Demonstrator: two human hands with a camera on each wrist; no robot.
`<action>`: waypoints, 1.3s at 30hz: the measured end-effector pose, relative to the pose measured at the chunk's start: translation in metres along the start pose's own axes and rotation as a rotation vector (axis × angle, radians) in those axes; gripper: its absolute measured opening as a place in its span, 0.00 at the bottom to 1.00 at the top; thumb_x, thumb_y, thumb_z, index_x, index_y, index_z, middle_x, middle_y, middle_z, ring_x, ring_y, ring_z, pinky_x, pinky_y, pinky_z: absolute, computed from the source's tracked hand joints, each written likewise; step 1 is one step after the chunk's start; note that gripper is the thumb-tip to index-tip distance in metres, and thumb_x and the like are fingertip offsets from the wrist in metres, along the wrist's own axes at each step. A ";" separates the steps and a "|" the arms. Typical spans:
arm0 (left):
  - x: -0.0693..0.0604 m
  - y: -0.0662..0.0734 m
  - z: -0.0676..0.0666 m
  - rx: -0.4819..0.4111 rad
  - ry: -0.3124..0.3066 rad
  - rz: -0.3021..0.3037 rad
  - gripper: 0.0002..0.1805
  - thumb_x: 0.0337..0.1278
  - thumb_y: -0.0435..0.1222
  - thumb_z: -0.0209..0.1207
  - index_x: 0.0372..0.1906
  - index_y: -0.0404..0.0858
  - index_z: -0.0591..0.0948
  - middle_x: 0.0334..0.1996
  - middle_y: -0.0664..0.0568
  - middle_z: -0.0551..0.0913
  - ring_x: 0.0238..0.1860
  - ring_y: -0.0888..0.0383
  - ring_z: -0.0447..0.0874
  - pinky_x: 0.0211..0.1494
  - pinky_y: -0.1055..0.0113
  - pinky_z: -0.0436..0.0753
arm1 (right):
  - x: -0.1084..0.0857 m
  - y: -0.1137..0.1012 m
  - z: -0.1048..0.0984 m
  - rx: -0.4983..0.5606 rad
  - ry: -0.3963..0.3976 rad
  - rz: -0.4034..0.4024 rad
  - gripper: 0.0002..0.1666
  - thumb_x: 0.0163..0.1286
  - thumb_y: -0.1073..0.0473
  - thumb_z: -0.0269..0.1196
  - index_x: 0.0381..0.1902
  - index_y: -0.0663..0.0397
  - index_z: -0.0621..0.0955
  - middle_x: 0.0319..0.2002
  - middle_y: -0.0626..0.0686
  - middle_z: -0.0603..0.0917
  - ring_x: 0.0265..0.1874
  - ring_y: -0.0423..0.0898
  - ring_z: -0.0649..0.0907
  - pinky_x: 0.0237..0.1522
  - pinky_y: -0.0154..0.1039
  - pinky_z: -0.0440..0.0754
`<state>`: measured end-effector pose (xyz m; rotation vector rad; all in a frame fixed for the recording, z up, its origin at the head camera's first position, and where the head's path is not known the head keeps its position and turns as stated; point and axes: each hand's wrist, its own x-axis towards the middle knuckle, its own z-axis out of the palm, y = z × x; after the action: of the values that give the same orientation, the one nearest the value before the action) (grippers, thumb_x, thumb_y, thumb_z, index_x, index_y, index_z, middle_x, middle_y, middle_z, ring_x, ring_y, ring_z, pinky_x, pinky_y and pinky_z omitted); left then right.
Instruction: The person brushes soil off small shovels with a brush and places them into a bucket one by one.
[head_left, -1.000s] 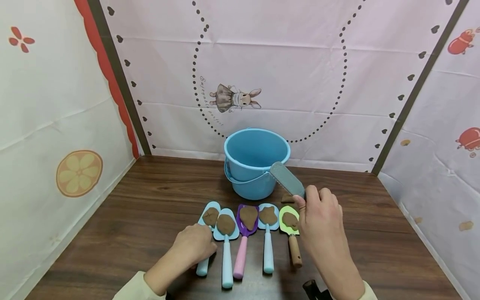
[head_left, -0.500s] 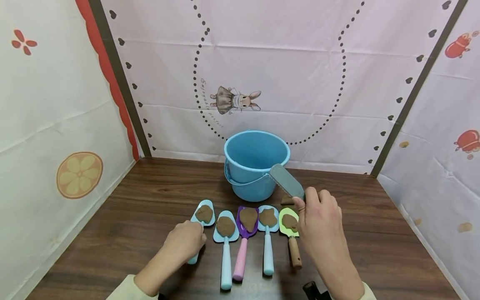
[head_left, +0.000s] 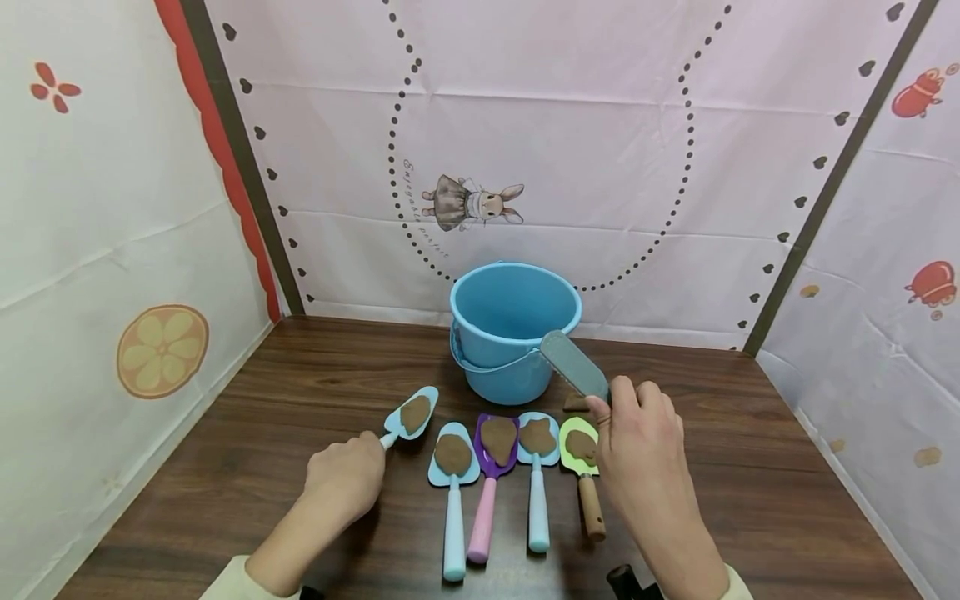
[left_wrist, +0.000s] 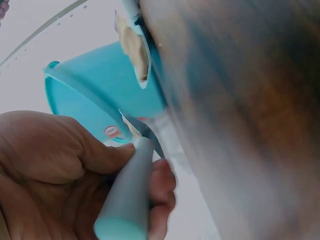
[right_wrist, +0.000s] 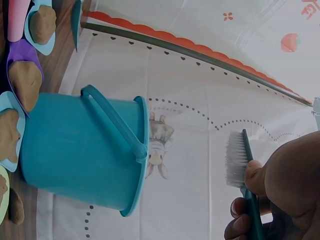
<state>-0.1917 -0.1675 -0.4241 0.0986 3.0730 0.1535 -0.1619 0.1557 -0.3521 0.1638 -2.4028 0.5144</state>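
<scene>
The left hand (head_left: pixel 345 473) grips a pale-blue spatula (left_wrist: pixel 129 192), concealing most of its handle in the head view; the tilted blade bears a brown lump (head_left: pixel 416 414), left of the other spatulas (head_left: pixel 454 533). The right hand (head_left: pixel 643 442) holds a grey-teal brush (head_left: pixel 573 364), handle largely covered, pale bristles (right_wrist: pixel 236 157) clear only from the right wrist.

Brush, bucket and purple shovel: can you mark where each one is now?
Brush (head_left: pixel 574 365): head view, on the back of its head.
Bucket (right_wrist: pixel 82 150): right wrist view, on its outer wall.
Purple shovel (head_left: pixel 484 510): head view, on its pink handle.
</scene>
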 end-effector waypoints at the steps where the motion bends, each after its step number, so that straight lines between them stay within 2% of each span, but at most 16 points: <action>1: -0.001 0.000 -0.002 -0.001 0.021 0.011 0.10 0.69 0.30 0.55 0.30 0.34 0.71 0.20 0.48 0.71 0.19 0.54 0.73 0.18 0.61 0.72 | 0.000 0.000 0.000 0.001 0.001 -0.002 0.19 0.72 0.52 0.62 0.29 0.58 0.70 0.24 0.54 0.64 0.24 0.51 0.65 0.29 0.45 0.65; 5: -0.004 0.003 -0.009 0.008 0.106 0.081 0.11 0.67 0.31 0.59 0.30 0.34 0.70 0.20 0.49 0.69 0.18 0.55 0.71 0.17 0.64 0.70 | 0.000 0.000 0.001 0.001 0.007 -0.010 0.19 0.72 0.53 0.63 0.28 0.58 0.69 0.24 0.54 0.64 0.23 0.51 0.65 0.28 0.45 0.64; 11: -0.009 0.016 -0.022 0.011 0.297 0.215 0.14 0.72 0.40 0.58 0.31 0.37 0.72 0.19 0.52 0.69 0.17 0.56 0.71 0.16 0.62 0.68 | 0.000 0.000 0.002 0.002 -0.022 0.000 0.19 0.73 0.52 0.62 0.30 0.59 0.71 0.24 0.54 0.65 0.24 0.51 0.66 0.29 0.44 0.64; 15: -0.011 0.026 -0.031 0.027 0.400 0.306 0.16 0.70 0.44 0.62 0.31 0.39 0.72 0.18 0.54 0.68 0.17 0.58 0.70 0.16 0.63 0.67 | -0.001 -0.002 0.001 0.005 -0.054 0.009 0.18 0.74 0.51 0.61 0.31 0.59 0.72 0.25 0.54 0.66 0.25 0.50 0.66 0.30 0.44 0.64; 23: -0.007 0.044 -0.038 0.099 0.603 0.409 0.16 0.65 0.45 0.67 0.32 0.40 0.74 0.18 0.55 0.66 0.16 0.60 0.61 0.16 0.69 0.62 | -0.003 -0.005 0.002 -0.001 -0.098 0.026 0.17 0.76 0.51 0.59 0.34 0.59 0.73 0.26 0.54 0.66 0.26 0.50 0.67 0.30 0.43 0.63; 27: -0.004 0.053 -0.037 0.109 0.674 0.462 0.16 0.63 0.47 0.68 0.34 0.41 0.76 0.18 0.55 0.69 0.16 0.60 0.63 0.16 0.69 0.62 | -0.004 -0.006 0.003 -0.004 -0.087 0.007 0.18 0.75 0.50 0.60 0.33 0.59 0.73 0.25 0.53 0.65 0.25 0.49 0.66 0.29 0.42 0.63; 33: 0.004 0.066 -0.033 0.113 0.739 0.537 0.15 0.64 0.48 0.67 0.37 0.40 0.80 0.23 0.53 0.74 0.22 0.57 0.71 0.21 0.67 0.64 | -0.006 -0.011 0.007 -0.006 -0.104 -0.027 0.16 0.74 0.52 0.61 0.33 0.59 0.73 0.24 0.52 0.64 0.24 0.48 0.65 0.28 0.41 0.62; 37: 0.010 0.073 -0.030 0.099 0.773 0.562 0.15 0.63 0.47 0.68 0.33 0.40 0.80 0.24 0.53 0.72 0.24 0.56 0.69 0.24 0.66 0.63 | -0.007 -0.014 0.010 -0.021 -0.123 -0.039 0.16 0.74 0.52 0.62 0.35 0.60 0.75 0.24 0.52 0.65 0.24 0.47 0.65 0.29 0.41 0.62; 39: 0.013 0.077 -0.028 0.101 0.795 0.561 0.14 0.61 0.46 0.69 0.33 0.40 0.82 0.26 0.52 0.75 0.26 0.55 0.71 0.25 0.65 0.65 | -0.009 -0.015 0.011 -0.037 -0.118 -0.050 0.16 0.74 0.52 0.62 0.35 0.60 0.75 0.25 0.52 0.65 0.25 0.47 0.65 0.29 0.40 0.62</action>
<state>-0.2019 -0.0930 -0.3896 1.1708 3.7153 0.0687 -0.1584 0.1374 -0.3609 0.2432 -2.5144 0.4479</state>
